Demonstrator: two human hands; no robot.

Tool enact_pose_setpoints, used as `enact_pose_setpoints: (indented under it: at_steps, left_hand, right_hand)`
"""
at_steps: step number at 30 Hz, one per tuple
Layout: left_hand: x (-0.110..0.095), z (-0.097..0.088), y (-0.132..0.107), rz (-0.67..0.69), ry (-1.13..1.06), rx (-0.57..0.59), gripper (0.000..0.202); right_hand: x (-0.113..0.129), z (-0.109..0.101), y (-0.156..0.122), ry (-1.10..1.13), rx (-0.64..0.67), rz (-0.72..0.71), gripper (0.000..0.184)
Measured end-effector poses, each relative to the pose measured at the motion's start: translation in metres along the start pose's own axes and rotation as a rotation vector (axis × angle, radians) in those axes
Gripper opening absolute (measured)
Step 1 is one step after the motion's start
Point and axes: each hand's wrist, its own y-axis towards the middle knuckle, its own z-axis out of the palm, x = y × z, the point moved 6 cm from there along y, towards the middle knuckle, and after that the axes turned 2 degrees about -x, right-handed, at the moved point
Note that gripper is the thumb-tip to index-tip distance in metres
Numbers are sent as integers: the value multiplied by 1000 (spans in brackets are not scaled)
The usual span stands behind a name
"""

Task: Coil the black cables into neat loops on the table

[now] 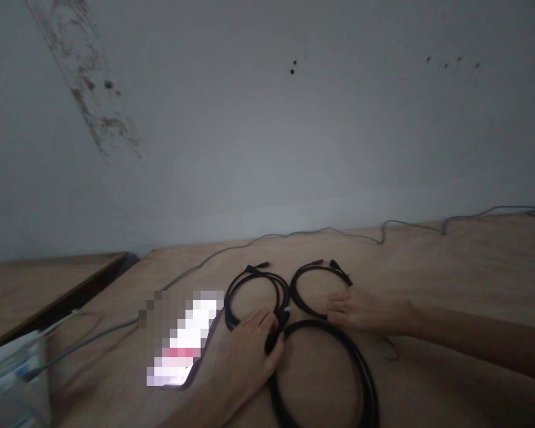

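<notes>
Several coils of black cable lie on a plywood tabletop [455, 279]. One coil [235, 297] sits at the far left of the group, with a second coil [314, 268] to its right and a larger coil [361, 380] nearer me, running out of the bottom of the view. My left hand [247, 351] lies over the near edge of the left coil, its fingers closed around a black cable plug [274, 333]. My right hand [354, 310] rests with its fingertips against the lower edge of the right coil, holding nothing that I can see.
A pixelated flat object [178, 339] lies left of my left hand. A thin grey cable [321, 230] runs along the table's far edge by a stained wall [267, 131]. A lower wooden surface [31, 291] and a white package [13, 365] sit at the left.
</notes>
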Motion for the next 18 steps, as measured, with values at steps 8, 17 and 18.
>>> enact_pose_setpoints:
  at_steps: [8,17,18]
  left_hand:
    - [-1,-1,0,1,-9,4,12]
    - [-1,-2,-1,18,2,0,11]
    - [-1,-2,-1,18,3,0,12]
  right_hand:
    - [-7,3,9,238,62,230,21]
    - [-16,2,12,390,193,458,11]
    - [-18,3,12,410,201,474,11]
